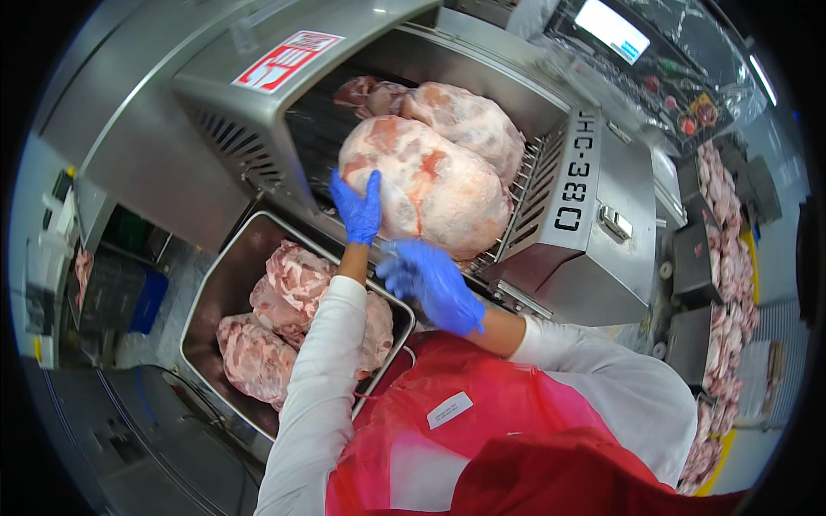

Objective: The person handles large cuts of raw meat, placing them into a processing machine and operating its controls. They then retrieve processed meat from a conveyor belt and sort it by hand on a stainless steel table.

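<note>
A large raw cut of meat point(429, 184), pale with fat, lies on the dark conveyor bed point(316, 132) of a stainless-steel machine. My left hand point(359, 205), in a blue glove, rests against its left side with thumb and fingers apart. My right hand point(429, 280), also blue-gloved and blurred, is just below the cut's lower edge; whether it touches anything is unclear. Behind the big cut lies a second large cut point(468, 122), with a smaller redder piece point(371, 95) to its left. Metal spikes point(530, 158) show at the bed's right end.
A steel tub point(205, 306) with several meat pieces point(258, 358) stands at lower left, under my left forearm. The machine's slotted steel housing point(600, 193) rises on the right. Beyond it, steel bins point(689, 345) hold more meat. A plastic-covered screen point(612, 29) is at upper right.
</note>
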The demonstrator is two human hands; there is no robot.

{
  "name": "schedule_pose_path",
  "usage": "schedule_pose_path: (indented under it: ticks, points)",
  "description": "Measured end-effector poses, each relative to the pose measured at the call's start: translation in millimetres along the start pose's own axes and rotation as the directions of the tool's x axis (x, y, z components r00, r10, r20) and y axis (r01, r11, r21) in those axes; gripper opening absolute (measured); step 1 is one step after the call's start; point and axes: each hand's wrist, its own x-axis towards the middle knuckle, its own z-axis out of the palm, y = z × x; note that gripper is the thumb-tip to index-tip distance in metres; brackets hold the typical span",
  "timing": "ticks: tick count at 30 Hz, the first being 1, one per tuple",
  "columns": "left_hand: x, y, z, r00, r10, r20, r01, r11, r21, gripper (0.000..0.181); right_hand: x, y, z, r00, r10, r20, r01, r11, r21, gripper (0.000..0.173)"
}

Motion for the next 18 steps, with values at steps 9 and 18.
schedule_pose_path:
  ticks: [9,18]
  points:
    - [-17.0,-12.6,13.4,0.992,0.063,-0.112,-0.068,0.997,-0.039,0.096,241.4,-120.4,36.2,0.771,-0.571,0.281,0.217,-0.179,-0.960,0.041]
    - [-45.6,-2.6,16.6,0.967,-0.099,-0.235,0.085,0.994,-0.069,0.084,306.7,-90.2,52.5,0.928,0.344,0.142,0.361,-0.745,-0.561,0.058]
